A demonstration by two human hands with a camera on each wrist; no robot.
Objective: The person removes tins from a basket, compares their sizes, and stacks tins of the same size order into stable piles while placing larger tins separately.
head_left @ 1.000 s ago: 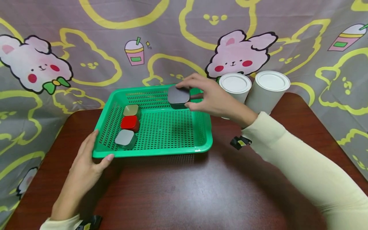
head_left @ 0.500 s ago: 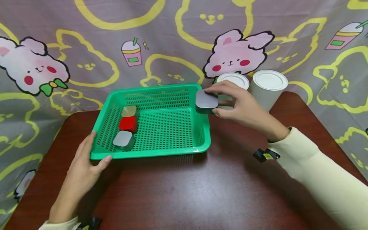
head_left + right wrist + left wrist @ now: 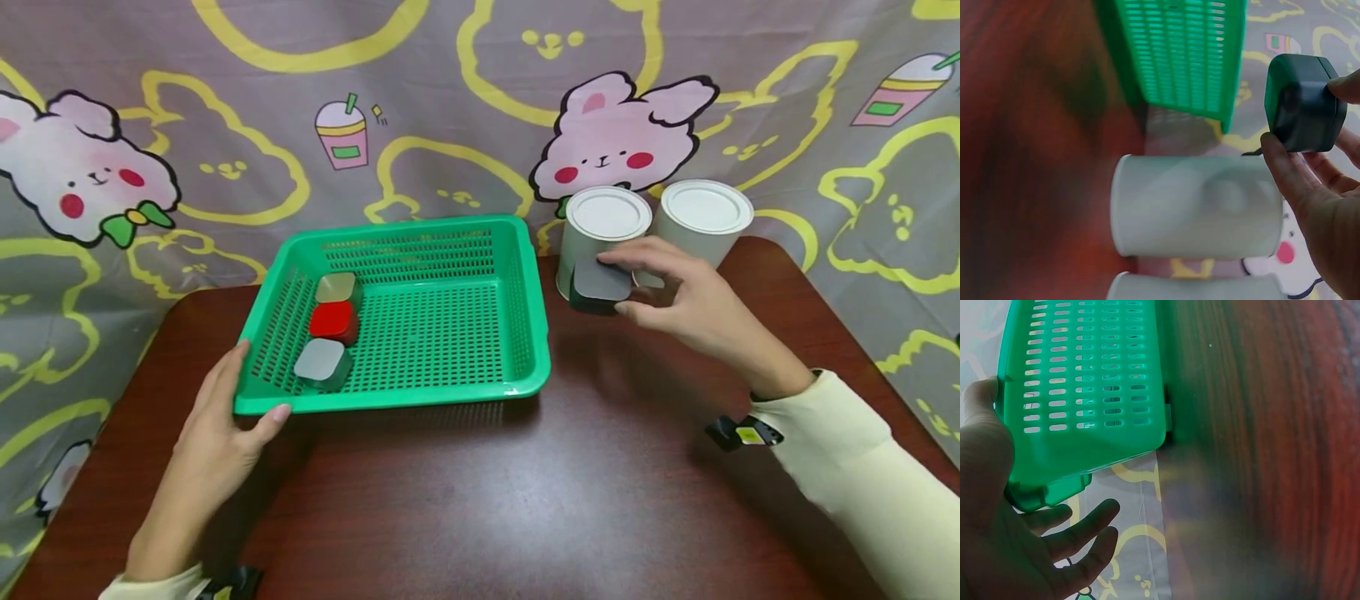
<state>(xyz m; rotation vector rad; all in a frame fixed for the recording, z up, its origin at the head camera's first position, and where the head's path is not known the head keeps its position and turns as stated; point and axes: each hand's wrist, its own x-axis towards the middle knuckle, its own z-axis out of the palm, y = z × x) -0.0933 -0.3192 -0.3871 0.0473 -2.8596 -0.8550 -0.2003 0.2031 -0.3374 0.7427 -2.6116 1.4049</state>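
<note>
In the head view my right hand [image 3: 693, 300] pinches a small dark rounded-square box [image 3: 602, 279] by its edge, with thumb and fingers on opposite sides. Seen from the right wrist, the box [image 3: 1305, 103] is held up off the table, level with the tops of the cans. A green plastic basket [image 3: 420, 398] lies to the left. My left hand [image 3: 213, 446] rests at its front left corner, thumb on the front rim and fingers along the left side. Inside, along the left wall, sit a beige box [image 3: 336, 287], a red box [image 3: 333, 321] and a grey box [image 3: 321, 360].
Two white cans with lids stand right of the basket: a nearer can [image 3: 607, 212], partly covered by the held box, and a farther can [image 3: 707, 206]. A patterned cloth [image 3: 450, 100] hangs behind the dark wood table [image 3: 465, 500].
The right hand has carried the dark box rightward, from above the basket, past its right rim, to in front of the nearer can. The left hand stays at the basket corner.
</note>
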